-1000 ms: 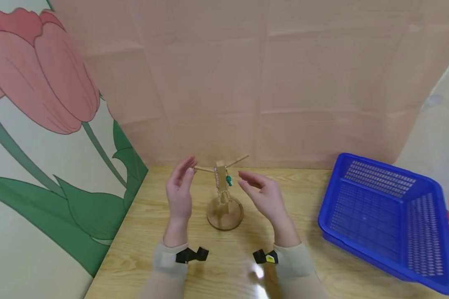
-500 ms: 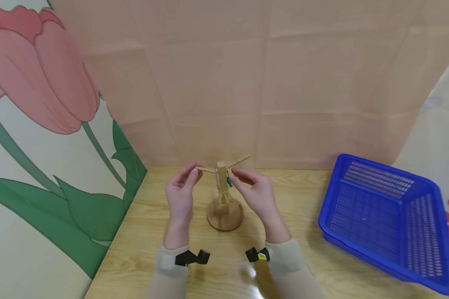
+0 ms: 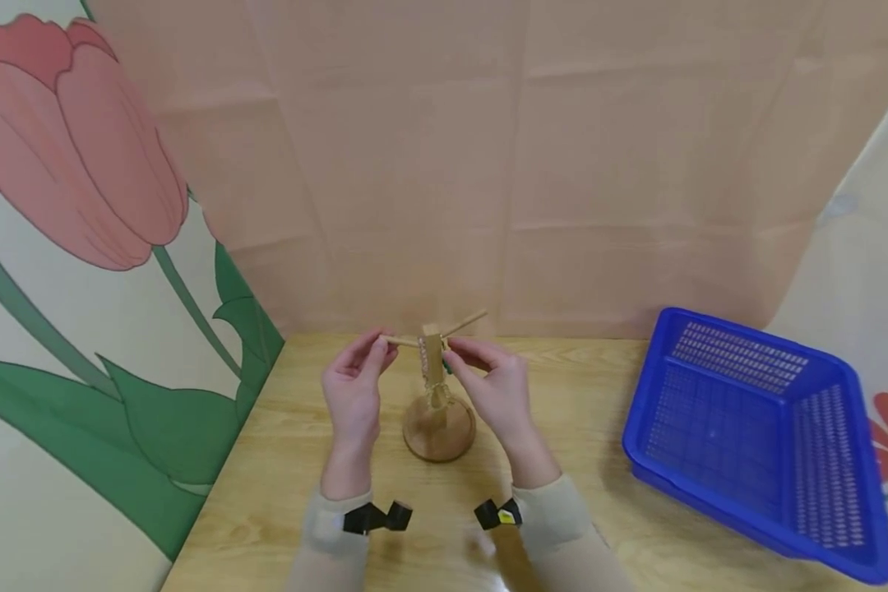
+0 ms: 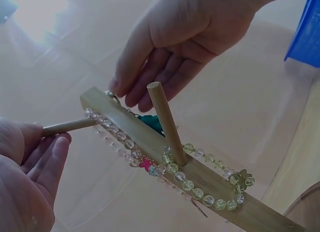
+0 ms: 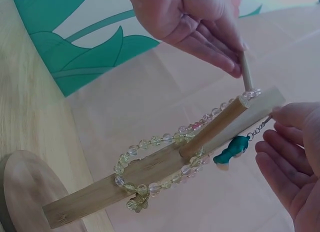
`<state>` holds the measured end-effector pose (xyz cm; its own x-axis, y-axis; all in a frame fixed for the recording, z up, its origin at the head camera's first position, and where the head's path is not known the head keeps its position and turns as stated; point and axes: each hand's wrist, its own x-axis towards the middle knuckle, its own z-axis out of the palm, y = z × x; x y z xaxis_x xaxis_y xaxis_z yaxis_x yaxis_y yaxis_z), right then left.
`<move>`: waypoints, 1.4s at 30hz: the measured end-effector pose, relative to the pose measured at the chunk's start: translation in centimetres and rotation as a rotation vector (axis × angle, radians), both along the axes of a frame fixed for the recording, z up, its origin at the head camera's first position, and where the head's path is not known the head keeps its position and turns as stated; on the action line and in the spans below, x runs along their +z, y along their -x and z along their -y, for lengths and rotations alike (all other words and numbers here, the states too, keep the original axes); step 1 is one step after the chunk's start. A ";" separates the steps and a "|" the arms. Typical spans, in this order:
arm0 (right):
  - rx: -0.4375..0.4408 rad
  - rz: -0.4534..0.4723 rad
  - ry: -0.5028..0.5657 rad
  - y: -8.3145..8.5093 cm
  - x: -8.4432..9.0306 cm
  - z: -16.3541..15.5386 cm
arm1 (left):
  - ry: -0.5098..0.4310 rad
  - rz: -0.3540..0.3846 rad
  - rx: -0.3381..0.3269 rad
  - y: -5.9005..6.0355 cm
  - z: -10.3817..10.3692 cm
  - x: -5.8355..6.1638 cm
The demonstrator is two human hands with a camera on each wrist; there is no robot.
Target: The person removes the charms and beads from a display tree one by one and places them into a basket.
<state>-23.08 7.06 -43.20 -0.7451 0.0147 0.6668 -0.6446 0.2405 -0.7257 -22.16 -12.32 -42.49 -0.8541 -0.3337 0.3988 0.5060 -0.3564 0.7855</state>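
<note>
With the left hand [image 3: 353, 386] pinching the wooden stand's side peg [image 4: 67, 126], the right hand [image 3: 488, 385] should pinch the teal charm's chain [image 5: 260, 126] gently and lift straight off.

the person wears beige long sleeves [image 3: 562, 526] reaching the wrists. each wrist carries a small black camera clip [image 3: 376, 518] (the right one [image 3: 497, 515] shows a yellow mark). both hands are bare, without rings or gloves.
</note>
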 end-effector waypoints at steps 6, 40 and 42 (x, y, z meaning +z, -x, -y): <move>-0.010 0.004 -0.013 -0.5 -0.1 0.2 | -0.002 0.025 0.012 -0.4 -0.1 -0.3; -0.105 -0.027 -0.093 -0.2 1.4 0.8 | 0.021 -0.008 0.052 -0.3 -0.4 0.0; -0.111 -0.023 -0.093 -0.2 1.4 0.8 | 0.024 -0.011 0.050 -0.3 -0.3 0.1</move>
<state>-22.88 6.31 -41.75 -0.7271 0.0332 0.6858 -0.6264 0.3768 -0.6824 -21.86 -11.98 -42.43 -0.8321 -0.3665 0.4162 0.5313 -0.3113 0.7879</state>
